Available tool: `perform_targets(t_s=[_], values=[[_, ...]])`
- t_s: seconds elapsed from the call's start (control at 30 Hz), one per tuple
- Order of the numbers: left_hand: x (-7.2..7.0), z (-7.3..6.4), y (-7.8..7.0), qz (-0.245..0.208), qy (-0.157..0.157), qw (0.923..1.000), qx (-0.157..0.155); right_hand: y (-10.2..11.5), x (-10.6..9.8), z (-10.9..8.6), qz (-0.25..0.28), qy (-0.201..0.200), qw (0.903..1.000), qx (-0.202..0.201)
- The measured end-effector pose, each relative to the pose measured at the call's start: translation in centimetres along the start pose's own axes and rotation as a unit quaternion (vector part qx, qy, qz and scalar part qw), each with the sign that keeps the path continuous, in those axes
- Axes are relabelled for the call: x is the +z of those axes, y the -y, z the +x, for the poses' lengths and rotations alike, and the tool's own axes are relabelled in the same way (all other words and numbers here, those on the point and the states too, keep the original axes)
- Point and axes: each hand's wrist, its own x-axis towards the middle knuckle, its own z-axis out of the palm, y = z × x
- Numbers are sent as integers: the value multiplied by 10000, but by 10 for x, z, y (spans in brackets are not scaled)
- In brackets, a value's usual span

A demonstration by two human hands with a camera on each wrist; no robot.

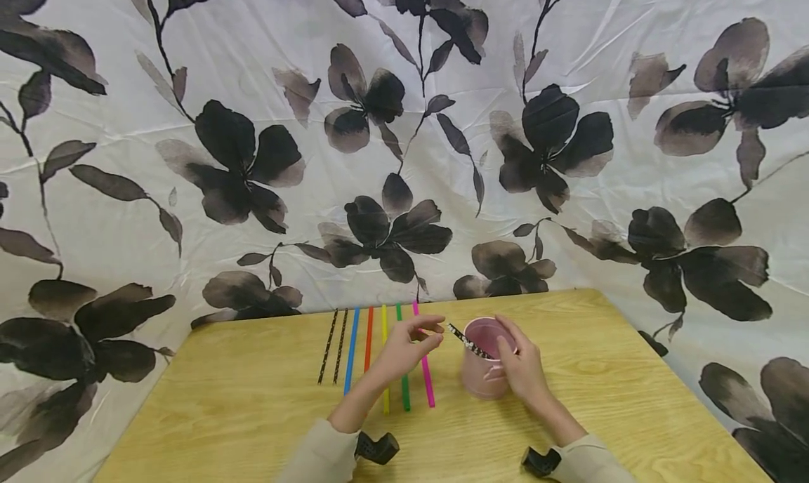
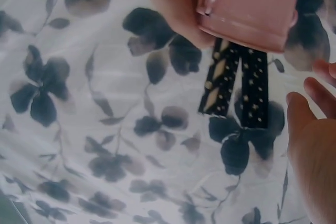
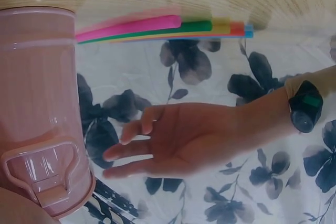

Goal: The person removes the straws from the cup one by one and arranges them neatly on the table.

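Observation:
A pink pail (image 1: 483, 371) with small side handles stands at the right of the wooden table. My right hand (image 1: 524, 367) grips its rim from the right, with the thumb at the opening. Black patterned straws (image 1: 468, 341) lean out over the pail's left rim; the left wrist view shows two of these patterned straws (image 2: 253, 90). My left hand (image 1: 407, 342) hovers just left of their tips, above the laid-out straws. Its fingers are loosely bent and hold nothing, as the right wrist view also shows of this left hand (image 3: 184, 137).
Left of the pail lies a spaced row of straws: two dark patterned ones (image 1: 335, 346), then a blue (image 1: 352, 349), a red (image 1: 369, 339), a yellow (image 1: 386, 399), a green (image 1: 405, 392) and a pink straw (image 1: 428, 381). A floral cloth (image 1: 392, 153) hangs behind the table (image 1: 240, 413).

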Motion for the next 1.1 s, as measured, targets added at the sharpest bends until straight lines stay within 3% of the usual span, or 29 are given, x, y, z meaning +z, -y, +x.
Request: perform_targets(t_s=[0.13, 0.27, 0.53, 0.73, 0.9, 1.1], values=[[12, 2, -2, -94, -100, 9999, 64, -7, 0, 1, 391, 196, 9987, 257], [24, 2, -2, -205, -407, 9988, 165, -15, 0, 0, 831, 421, 9944, 497], [34, 9, -4, -162, -661, 9967, 449, -3, 2, 1, -56, 1, 10000, -77], [38, 9, -5, -144, -739, 9961, 450, -4, 1, 1, 47, 5, 10000, -35], [40, 9, 0, -506, -815, 9947, 366, -3, 1, 0, 40, 41, 10000, -13], [41, 8, -1, -1047, -1374, 9846, 272, -3, 0, 0, 480, 203, 9984, 232]])
